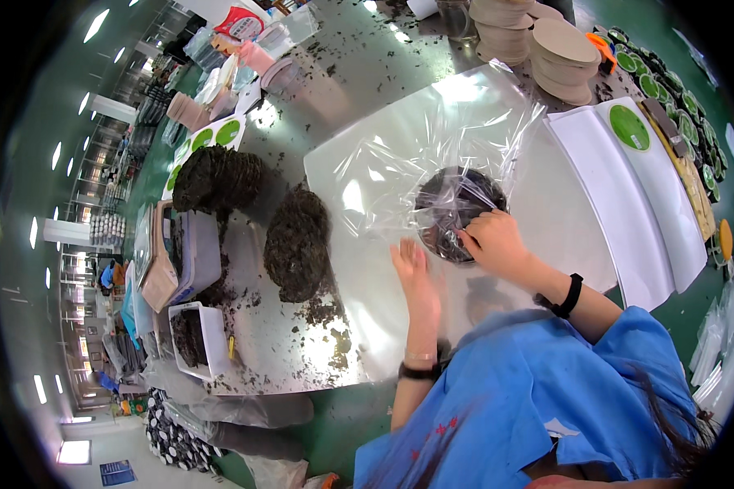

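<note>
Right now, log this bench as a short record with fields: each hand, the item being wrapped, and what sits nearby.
left hand: flat, fingers spread, on the clear plastic sheet
right hand: pressing film onto the dark round tea cake
cake state: partly covered in crumpled film
left of sheet: two stacks of dark tea cakes, loose crumbs
right of sheet: white paper sheets, one with a green round label
far edge: stacked tan discs

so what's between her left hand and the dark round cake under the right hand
Only clear plastic film over the shiny table; nothing else sits between the left hand and the dark cake in the head view.
</note>
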### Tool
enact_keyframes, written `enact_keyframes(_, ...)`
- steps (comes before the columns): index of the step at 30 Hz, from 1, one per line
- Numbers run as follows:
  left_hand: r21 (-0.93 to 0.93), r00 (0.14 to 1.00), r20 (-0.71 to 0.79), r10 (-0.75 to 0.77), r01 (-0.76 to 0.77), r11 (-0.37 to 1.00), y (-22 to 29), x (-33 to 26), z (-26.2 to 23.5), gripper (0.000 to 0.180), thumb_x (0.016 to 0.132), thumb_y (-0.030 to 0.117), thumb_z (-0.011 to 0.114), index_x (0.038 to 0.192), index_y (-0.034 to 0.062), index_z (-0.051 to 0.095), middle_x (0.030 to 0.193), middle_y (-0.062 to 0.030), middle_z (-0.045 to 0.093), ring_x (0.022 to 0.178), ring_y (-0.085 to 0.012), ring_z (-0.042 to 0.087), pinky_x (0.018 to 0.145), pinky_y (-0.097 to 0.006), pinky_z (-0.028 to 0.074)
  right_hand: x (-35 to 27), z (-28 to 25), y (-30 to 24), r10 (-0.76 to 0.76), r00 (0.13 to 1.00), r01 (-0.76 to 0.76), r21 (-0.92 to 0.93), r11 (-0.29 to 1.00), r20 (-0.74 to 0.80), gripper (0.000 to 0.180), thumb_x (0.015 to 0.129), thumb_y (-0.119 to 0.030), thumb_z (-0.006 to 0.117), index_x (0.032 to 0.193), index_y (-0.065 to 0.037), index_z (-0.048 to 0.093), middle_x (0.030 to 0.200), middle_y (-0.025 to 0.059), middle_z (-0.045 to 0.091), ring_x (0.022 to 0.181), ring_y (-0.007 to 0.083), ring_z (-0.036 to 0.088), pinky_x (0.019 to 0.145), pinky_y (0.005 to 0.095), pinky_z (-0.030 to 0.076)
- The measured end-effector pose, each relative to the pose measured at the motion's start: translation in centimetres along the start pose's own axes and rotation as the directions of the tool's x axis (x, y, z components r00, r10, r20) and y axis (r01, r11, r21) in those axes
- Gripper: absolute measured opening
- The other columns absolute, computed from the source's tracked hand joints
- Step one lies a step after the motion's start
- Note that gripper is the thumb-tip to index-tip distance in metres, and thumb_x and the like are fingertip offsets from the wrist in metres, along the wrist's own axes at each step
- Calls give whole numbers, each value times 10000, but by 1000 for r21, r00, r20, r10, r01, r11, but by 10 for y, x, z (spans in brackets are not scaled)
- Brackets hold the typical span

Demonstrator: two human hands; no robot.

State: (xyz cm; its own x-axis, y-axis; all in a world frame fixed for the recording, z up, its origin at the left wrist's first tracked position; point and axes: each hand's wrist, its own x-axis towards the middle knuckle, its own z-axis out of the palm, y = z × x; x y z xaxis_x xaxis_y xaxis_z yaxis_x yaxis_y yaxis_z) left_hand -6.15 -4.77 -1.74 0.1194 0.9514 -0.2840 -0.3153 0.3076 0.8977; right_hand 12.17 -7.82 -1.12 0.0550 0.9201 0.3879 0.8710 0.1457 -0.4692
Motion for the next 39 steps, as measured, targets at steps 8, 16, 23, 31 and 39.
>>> enact_keyframes(8,365,514,587,626,-858,362,51,31,73,522,953,275,740,1369,15,559,1327,-169,581,1253,-294,549,983,-369,471,2,-11,6,122,981,-106,-109,988,149,212,802,-221,687,636,-89,681,699,117,689,689,336,668,661,458,531)
enact_keyframes(16,746,721,619,312,-664,52,-9,64,76,441,880,123,759,1275,74,571,1047,-149,554,1011,-348,562,874,-461,488,-2,-31,18,-8,948,-39,140,989,319,153,793,-121,700,910,-30,661,951,153,690,923,324,670,843,404,526)
enact_keyframes(23,717,652,676,344,-689,-106,-4,48,86,776,862,106,756,1556,214,426,1180,-177,526,1053,-381,561,919,-484,479,15,-46,23,642,766,-324,875,359,20,722,948,-226,697,1556,-47,352,1530,149,454,1454,270,401,1193,412,321)
enact_keyframes(31,588,706,695,-137,-448,673,47,78,21,739,815,82,821,1483,88,504,1368,-197,539,1343,-341,486,1096,-471,429,14,-38,35,-196,978,198,-12,980,64,349,904,-286,683,1093,6,661,1165,151,616,1186,364,546,1080,463,431)
enact_keyframes(39,303,724,686,71,-374,877,82,71,79,191,826,-43,743,980,-4,636,1033,-72,694,1091,-236,616,942,-358,513,10,-27,36,-128,981,143,-98,985,146,361,868,-310,743,1011,8,650,1134,140,603,1148,342,542,1023,441,459)
